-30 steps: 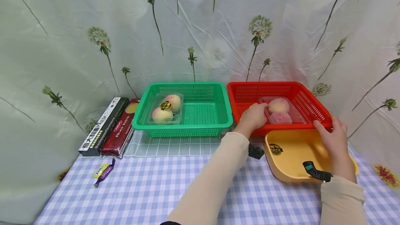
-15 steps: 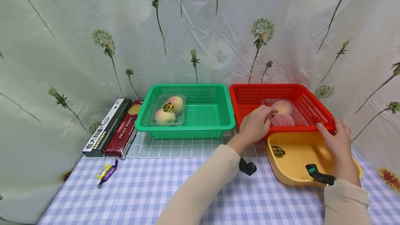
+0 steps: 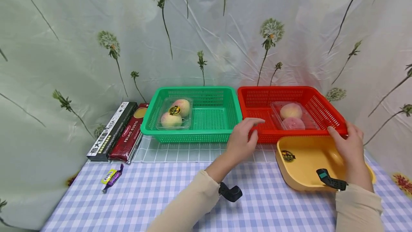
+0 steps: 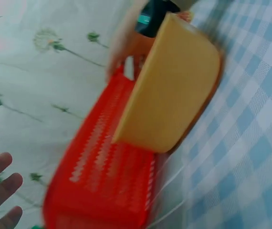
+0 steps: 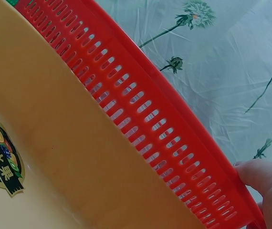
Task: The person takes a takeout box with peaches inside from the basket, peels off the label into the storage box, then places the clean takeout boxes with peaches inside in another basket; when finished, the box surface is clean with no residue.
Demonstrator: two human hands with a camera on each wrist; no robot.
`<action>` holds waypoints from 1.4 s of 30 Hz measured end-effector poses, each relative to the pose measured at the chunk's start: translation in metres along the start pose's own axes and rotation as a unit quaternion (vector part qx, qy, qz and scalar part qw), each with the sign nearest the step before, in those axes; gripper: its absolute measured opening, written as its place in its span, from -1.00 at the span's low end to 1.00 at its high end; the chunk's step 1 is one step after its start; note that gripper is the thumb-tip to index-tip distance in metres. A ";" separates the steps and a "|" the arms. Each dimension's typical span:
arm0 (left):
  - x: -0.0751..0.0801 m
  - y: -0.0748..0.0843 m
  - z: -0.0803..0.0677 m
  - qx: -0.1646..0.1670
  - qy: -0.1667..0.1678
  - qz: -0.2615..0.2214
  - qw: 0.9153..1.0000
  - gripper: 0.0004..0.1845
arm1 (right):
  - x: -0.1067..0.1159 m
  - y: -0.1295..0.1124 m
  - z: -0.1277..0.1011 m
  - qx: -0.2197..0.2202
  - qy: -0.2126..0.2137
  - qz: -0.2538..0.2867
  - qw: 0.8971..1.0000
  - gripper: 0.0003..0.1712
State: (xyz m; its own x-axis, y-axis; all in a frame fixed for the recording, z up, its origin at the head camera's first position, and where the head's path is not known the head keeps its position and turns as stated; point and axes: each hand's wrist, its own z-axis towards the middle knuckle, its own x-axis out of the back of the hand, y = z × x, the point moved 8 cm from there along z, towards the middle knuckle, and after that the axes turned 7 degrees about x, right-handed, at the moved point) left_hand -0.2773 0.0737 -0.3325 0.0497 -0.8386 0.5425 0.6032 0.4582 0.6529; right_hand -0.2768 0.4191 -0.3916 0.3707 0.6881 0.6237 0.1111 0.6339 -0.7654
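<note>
My left hand hovers with relaxed fingers just in front of the near left corner of the red basket and holds nothing; its fingers show at the left wrist view's edge. A clear pack of peaches lies inside the red basket, apart from that hand. My right hand holds the basket's near right corner, its thumb against the red basket's rim. Below that hand sits a yellow tray, close against the basket.
A green basket stands left of the red one with another peach pack inside. Two pasta boxes lie at the far left. A purple candy rests on the checked tablecloth. A flowered curtain closes the back and sides.
My left hand let go of the peach pack in the red basket and drew back toward me and to the left. The right hand stayed at the basket's corner.
</note>
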 end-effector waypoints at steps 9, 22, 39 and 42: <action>0.072 -0.021 -0.020 -0.041 0.088 -0.053 0.994 -0.62 | 0.003 0.002 0.000 0.009 0.004 0.003 1.000 -0.08; 0.146 -0.079 -0.038 0.041 0.171 -0.055 0.983 -0.64 | 0.002 0.000 0.004 -0.002 0.001 0.004 1.000 -0.11; 0.235 -0.140 -0.057 0.188 0.295 -0.013 0.937 -0.66 | 0.018 -0.008 -0.001 -0.041 0.077 0.006 0.996 -0.30; 0.241 -0.148 -0.060 0.193 0.308 0.035 0.931 -0.66 | 0.024 -0.019 -0.003 -0.037 0.106 0.011 0.994 -0.34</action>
State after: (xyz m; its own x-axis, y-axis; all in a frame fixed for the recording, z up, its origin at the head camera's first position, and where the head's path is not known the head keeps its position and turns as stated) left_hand -0.3065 -0.2140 -0.3299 0.5962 -0.7587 0.2627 0.2568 0.4902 0.8329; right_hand -0.2673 0.4230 -0.3626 0.5584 0.6066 0.5659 0.1663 0.5865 -0.7927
